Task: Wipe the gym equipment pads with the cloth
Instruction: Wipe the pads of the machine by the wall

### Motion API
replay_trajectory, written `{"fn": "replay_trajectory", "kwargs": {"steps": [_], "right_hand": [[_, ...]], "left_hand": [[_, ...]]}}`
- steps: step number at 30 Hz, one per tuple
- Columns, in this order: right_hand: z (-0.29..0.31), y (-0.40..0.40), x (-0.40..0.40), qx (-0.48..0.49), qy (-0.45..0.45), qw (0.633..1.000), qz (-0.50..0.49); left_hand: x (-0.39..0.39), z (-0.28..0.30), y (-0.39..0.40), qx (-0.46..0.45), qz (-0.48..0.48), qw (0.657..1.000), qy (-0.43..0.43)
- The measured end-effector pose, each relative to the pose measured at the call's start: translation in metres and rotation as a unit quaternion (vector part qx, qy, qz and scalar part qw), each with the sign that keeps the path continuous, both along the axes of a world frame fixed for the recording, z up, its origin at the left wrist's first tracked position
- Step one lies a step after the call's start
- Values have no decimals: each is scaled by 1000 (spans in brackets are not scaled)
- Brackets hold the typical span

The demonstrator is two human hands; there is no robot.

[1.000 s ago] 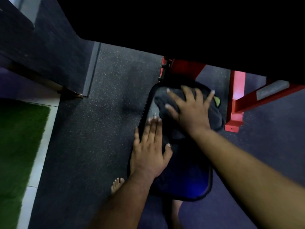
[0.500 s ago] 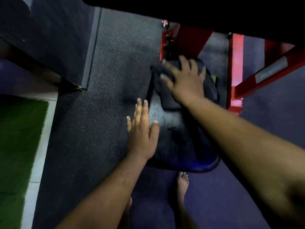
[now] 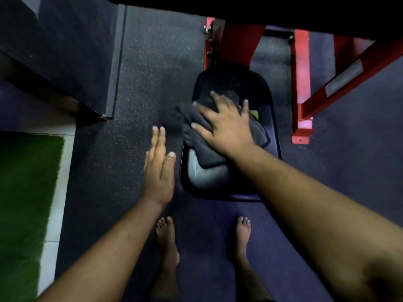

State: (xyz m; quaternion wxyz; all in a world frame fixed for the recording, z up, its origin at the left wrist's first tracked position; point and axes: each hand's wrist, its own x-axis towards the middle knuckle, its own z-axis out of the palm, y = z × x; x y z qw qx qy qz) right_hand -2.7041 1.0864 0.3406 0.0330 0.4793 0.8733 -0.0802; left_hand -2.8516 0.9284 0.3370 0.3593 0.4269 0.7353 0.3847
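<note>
The right hand (image 3: 226,127) lies flat with spread fingers on the dark cloth (image 3: 200,138), over the seat pad's (image 3: 209,175) left edge; the left hand (image 3: 159,168) hangs flat beside it, holding nothing

Both hands flat: left hand (image 3: 158,168), right hand (image 3: 226,125)

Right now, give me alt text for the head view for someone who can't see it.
The right hand presses a dark cloth flat on a black seat pad on a red frame. The left hand hovers open beside the pad's left edge, over speckled floor, with bare feet below.
</note>
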Motion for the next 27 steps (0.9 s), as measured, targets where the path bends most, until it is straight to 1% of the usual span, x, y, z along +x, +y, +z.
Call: {"fn": "replay_trajectory", "kwargs": {"steps": [1,2,3,5,7,8,9,10,11,12,13,14,15,17,18,20,21,22,24,26,27], "right_hand": [[-4,-12,-14,14,7,999,-46],[-4,-32,-26,24,22,998,-52],[-3,-56,-29,25,38,999,-16],[1,-96,-1,5,60,994,89],[4,-116,56,11,54,987,150],[4,-121,86,14,47,987,156],[2,-118,115,24,44,990,128],[-2,-111,139,26,52,996,61],[-3,-97,155,13,70,997,-39],[-2,-80,160,-16,105,983,-153],[-4,-66,155,-39,155,956,-247],[-5,-61,146,-56,189,927,-318],[-4,-68,136,-51,201,912,-354],[-4,-110,123,-1,219,912,-347],[-3,-136,121,6,236,910,-342],[-2,-171,126,-27,275,891,-361],[-6,-168,130,-40,284,881,-376],[-9,-153,132,-47,281,873,-395],[-13,-98,134,-52,261,871,-414],[-22,-34,137,-83,265,881,-384],[-26,-4,137,-112,281,878,-370]], "left_hand": [[-3,-2,-1,0,2,1000,7],[-5,-3,0,0,7,1000,10],[-7,-4,2,1,12,1000,11],[-4,-4,1,-13,10,1000,20],[7,1,0,-25,-25,999,39],[14,4,-2,-30,-46,997,51],[22,7,0,-35,-71,995,64],[30,8,1,-41,-94,991,84],[39,9,4,-43,-112,987,110],[46,9,8,-45,-125,981,141],[53,8,14,-47,-135,974,174],[62,7,23,-54,-148,966,206],[68,6,32,-65,-157,957,236],[80,4,49,-82,-171,938,291],[85,2,55,-84,-184,925,322],[95,-3,61,-85,-232,889,385],[99,-6,62,-88,-255,872,409],[100,-8,60,-93,-266,861,424],[102,-10,62,-102,-267,854,435],[103,-8,63,-109,-265,851,440],[102,-7,64,-114,-267,849,440]]}}
